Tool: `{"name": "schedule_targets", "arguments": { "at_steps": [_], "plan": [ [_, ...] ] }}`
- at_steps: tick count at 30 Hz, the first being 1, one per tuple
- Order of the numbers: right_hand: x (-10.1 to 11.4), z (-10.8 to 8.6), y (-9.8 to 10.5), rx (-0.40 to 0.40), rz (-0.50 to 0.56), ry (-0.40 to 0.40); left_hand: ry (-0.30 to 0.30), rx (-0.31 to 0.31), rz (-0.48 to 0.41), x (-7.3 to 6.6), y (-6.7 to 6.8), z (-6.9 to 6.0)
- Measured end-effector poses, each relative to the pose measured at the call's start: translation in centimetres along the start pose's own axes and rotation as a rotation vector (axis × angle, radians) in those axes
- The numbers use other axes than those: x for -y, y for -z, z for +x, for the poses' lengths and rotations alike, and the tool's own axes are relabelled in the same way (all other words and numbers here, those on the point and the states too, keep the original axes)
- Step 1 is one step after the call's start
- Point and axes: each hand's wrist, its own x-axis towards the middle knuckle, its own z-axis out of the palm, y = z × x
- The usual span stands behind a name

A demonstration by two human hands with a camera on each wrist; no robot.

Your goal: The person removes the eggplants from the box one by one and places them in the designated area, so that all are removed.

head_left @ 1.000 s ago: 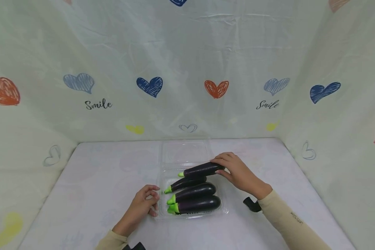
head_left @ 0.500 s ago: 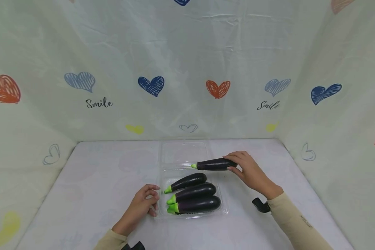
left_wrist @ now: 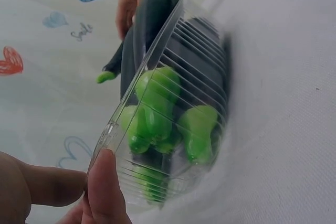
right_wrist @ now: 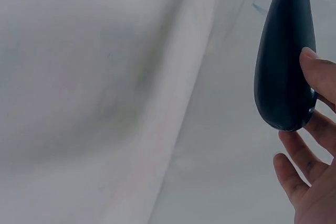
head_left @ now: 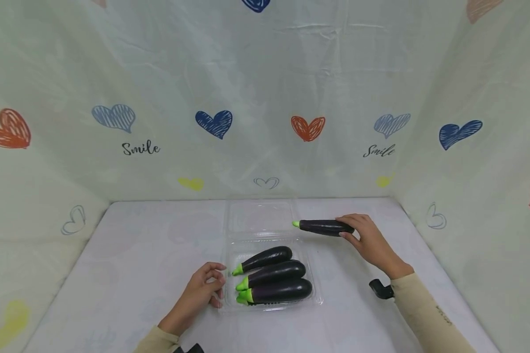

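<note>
My right hand (head_left: 372,245) pinches the thick end of a dark eggplant (head_left: 324,227), held right of the clear container's lid with its green tip pointing left. The right wrist view shows the thumb and fingers on that eggplant (right_wrist: 286,61). Inside the clear plastic container (head_left: 315,289) lie several eggplants, stems to the left, the topmost one (head_left: 267,257) slightly apart. My left hand (head_left: 198,291) is at the container's left edge; in the left wrist view its thumb and finger (left_wrist: 105,187) pinch the rim (left_wrist: 107,129).
The container's transparent lid (head_left: 261,218) lies folded back behind it on the white table (head_left: 150,255). Behind and at both sides hangs a pale cloth (head_left: 265,73) printed with hearts and "Smile". Black straps are at both wrists.
The right hand has moved right with its eggplant, from above the container's back part to beside the lid. The left hand and the eggplants in the container have stayed in place.
</note>
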Motion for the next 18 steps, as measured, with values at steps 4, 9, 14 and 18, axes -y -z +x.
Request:
{"name": "schedule_targets", "arguments": {
  "at_steps": [4, 9, 14, 18],
  "plan": [
    [-1.1, 0.1, -0.3, -0.009, 0.003, -0.016, 0.010, 0.001, 0.003, -0.1, 0.0, -0.1],
    [-2.5, 0.5, -0.9, 0.021, 0.007, -0.074, 0.018, 0.001, 0.005, -0.2, 0.1, -0.1],
    [-3.9, 0.7, -1.5, 0.056, 0.006, -0.119, 0.024, -0.009, 0.009, -0.1, 0.0, 0.1],
    [-4.5, 1.0, -1.9, 0.065, -0.002, -0.131, 0.027, -0.008, 0.015, 0.0, 0.0, 0.1]
  ]
}}
